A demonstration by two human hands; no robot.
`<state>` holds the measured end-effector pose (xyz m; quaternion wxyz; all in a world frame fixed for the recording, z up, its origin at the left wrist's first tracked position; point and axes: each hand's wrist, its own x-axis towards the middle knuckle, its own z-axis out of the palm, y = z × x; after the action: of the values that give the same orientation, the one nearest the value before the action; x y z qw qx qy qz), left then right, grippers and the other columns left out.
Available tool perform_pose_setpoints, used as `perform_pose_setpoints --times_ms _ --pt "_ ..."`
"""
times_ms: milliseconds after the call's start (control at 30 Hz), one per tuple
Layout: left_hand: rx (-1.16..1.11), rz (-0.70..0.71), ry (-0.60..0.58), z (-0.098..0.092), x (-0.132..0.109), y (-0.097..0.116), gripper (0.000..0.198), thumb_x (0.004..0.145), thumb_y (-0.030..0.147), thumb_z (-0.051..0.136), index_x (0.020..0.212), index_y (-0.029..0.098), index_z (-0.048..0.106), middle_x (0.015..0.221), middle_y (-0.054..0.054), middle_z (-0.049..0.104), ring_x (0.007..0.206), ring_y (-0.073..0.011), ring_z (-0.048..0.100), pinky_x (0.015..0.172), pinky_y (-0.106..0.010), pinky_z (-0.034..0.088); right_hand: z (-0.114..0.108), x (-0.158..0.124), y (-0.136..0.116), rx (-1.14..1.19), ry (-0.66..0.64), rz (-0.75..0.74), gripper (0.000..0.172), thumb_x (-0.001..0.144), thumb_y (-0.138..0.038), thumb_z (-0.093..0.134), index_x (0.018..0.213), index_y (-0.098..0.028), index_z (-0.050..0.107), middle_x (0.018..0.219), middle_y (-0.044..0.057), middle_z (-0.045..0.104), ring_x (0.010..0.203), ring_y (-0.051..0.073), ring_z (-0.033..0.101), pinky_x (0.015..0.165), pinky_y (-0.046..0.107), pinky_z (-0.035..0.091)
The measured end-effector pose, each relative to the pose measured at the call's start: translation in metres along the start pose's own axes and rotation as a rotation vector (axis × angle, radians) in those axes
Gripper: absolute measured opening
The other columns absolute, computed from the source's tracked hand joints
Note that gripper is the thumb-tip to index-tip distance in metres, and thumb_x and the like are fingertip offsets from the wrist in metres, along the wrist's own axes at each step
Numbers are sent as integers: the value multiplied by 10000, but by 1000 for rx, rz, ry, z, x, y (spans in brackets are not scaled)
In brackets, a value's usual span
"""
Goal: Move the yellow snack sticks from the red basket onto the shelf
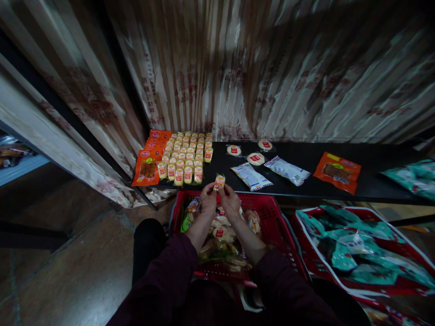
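Both hands meet over the near edge of a black shelf [217, 158], pinching one small wrapped cake [219, 181] with a red and white label. My left hand [208, 199] grips its left side, and my right hand [230, 202] its right side. Just beyond, rows of the same small wrapped cakes [183, 156] stand on the shelf. Orange snack packets [148, 167] overlap along the left of those rows. Below my forearms sits a red basket [268, 208] holding round wrapped pastries [224, 234] and other packets, partly hidden by my arms.
Round wrapped pastries [255, 159], white-blue packets [287, 170] and an orange packet [337, 172] lie further right on the shelf. A second red basket [367, 213] holds teal bags [356, 244]. A pleated curtain [231, 81] hangs behind; a dark metal post [122, 59] stands left.
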<state>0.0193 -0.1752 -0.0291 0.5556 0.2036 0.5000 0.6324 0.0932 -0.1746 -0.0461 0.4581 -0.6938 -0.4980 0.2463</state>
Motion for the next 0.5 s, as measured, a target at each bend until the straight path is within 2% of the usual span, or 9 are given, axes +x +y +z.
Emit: perform_pose_setpoints --times_ms 67,133,200,267,367,433,500 --pt "3 -25 13 1 3 1 176 718 21 629 790 165 701 885 -36 699 862 -130 618 880 -247 453 1 4 -1 11 -17 -1 454 815 -488 475 1089 -192 683 974 96 736 842 236 659 757 343 493" --pt "-5 -53 31 3 5 3 92 801 126 631 868 159 684 977 -51 683 918 -142 613 890 -285 473 2 9 -1 42 -38 -20 452 820 -487 471 1100 -196 675 1012 93 731 860 233 657 783 350 492" --pt "-13 -66 49 4 7 6 165 878 268 583 984 160 650 1078 -66 648 954 -156 607 877 -341 501 3 14 1 53 -48 -49 442 823 -481 471 1097 -200 674 1015 85 732 863 230 655 799 354 492" --pt "-15 -63 64 5 9 9 232 904 327 547 1049 162 622 1124 -72 625 968 -164 605 864 -375 514 4 19 2 37 -50 -72 431 823 -465 474 1089 -194 678 997 85 734 857 232 655 800 358 494" --pt "7 -39 86 8 12 13 95 841 173 594 889 173 676 1034 -62 672 992 -173 605 913 -332 478 7 26 2 9 -45 -87 407 815 -437 487 1078 -197 686 969 81 737 850 236 655 802 363 496" --pt "32 -16 96 10 14 16 189 750 28 595 745 191 691 932 -52 697 1015 -188 601 957 -295 438 9 31 2 3 -40 -78 391 810 -425 498 1071 -206 690 954 79 737 839 238 656 804 371 499" --pt "84 25 97 13 16 19 278 685 -48 578 689 205 692 877 -49 699 1034 -203 593 1000 -288 400 10 35 1 -6 -42 -70 388 808 -418 500 1070 -202 690 955 88 735 837 242 658 808 378 498"
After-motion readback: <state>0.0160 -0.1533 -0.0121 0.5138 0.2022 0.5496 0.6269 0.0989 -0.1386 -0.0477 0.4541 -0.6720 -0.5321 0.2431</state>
